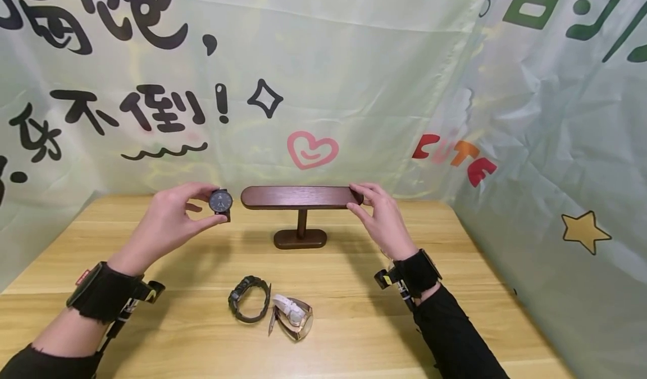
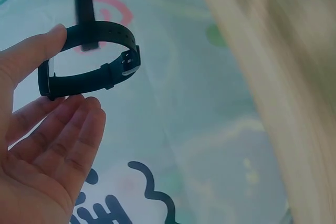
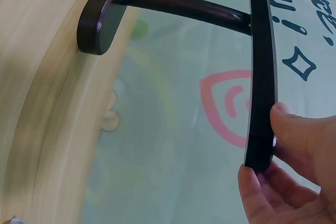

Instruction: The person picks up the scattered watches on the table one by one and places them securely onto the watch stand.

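My left hand [image 1: 169,216] pinches a black wristwatch [image 1: 221,201] between thumb and fingers, its round dark face toward the head camera. In the left wrist view the watch's buckled strap [image 2: 105,32] forms a closed loop. Just to the right of it stands a dark brown wooden T-shaped stand [image 1: 301,197] with a flat bar on a short post and an oval base [image 1: 300,239]. My right hand [image 1: 381,219] grips the right end of that bar, thumb at its front edge. In the right wrist view the bar [image 3: 262,77] sits between thumb and fingers.
Nearer on the wooden table [image 1: 202,334] lie a dark chunky watch [image 1: 249,299] and, beside it, a white-strapped watch [image 1: 290,310] partly overlapping a gold-toned one [image 1: 302,331]. A printed cloth [image 1: 354,87] hangs behind the table and along its right side.
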`<state>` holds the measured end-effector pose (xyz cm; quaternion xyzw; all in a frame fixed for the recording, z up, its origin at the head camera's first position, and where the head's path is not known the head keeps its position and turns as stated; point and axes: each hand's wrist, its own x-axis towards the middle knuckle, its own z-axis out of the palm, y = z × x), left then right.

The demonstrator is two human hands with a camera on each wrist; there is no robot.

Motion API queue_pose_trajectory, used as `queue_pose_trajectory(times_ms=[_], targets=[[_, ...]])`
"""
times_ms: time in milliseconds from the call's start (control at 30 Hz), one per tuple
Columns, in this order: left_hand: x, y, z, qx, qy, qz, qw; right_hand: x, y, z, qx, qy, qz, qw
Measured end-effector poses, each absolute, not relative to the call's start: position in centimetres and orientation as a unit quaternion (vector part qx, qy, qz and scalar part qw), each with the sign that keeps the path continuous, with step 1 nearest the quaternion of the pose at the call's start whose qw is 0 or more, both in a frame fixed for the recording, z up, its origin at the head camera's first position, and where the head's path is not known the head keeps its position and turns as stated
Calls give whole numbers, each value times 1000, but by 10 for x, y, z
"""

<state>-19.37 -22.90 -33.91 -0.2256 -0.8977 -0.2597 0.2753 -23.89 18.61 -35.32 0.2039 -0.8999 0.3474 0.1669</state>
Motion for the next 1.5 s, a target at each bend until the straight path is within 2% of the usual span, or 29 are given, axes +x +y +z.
queue_pose_trajectory(times_ms=[500, 1067, 1500], targets=[[-218, -222, -333, -227, -902, -298, 217, -239, 187, -353, 211, -895, 354, 171], [-228, -209, -332, -242, -907, -292, 184, -240, 185, -355, 215, -895, 350, 173], [-236, -198, -334, -244, -916, -263, 178, -241, 185, -356, 209, -896, 353, 172]])
